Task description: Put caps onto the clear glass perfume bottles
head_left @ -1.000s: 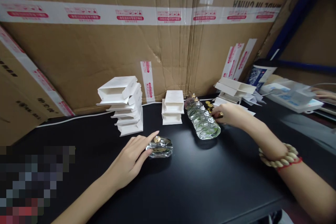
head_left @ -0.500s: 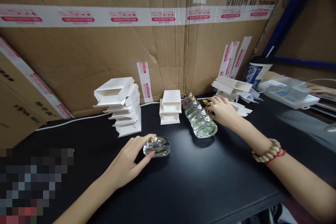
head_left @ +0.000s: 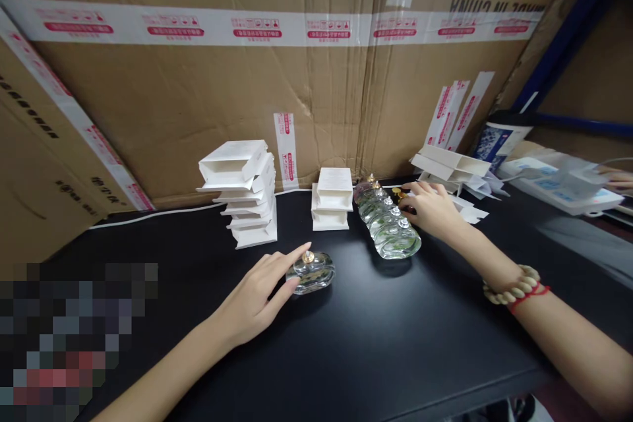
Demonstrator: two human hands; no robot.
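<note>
My left hand (head_left: 257, 300) rests on the black table (head_left: 376, 343) with its thumb and fingers around a single clear glass bottle with a gold neck (head_left: 312, 271). My right hand (head_left: 432, 209) reaches to the far side of a row of several clear glass bottles (head_left: 390, 227). Its fingers are curled over small gold caps (head_left: 398, 196) beside the row; I cannot make out what they pinch. A beaded bracelet with a red string (head_left: 514, 285) is on my right wrist.
A tall stack of white folded boxes (head_left: 242, 192) and a short stack (head_left: 332, 199) stand behind the bottles. More flat white boxes (head_left: 452, 168) lie at the right. Large cardboard cartons (head_left: 208, 86) wall the back. Another person's hand (head_left: 620, 179) shows at the far right.
My left hand has kept hold of the single bottle, the forefinger lifting, curling and lifting again. My right hand has shifted slightly back along the bottle row toward the gold caps.
</note>
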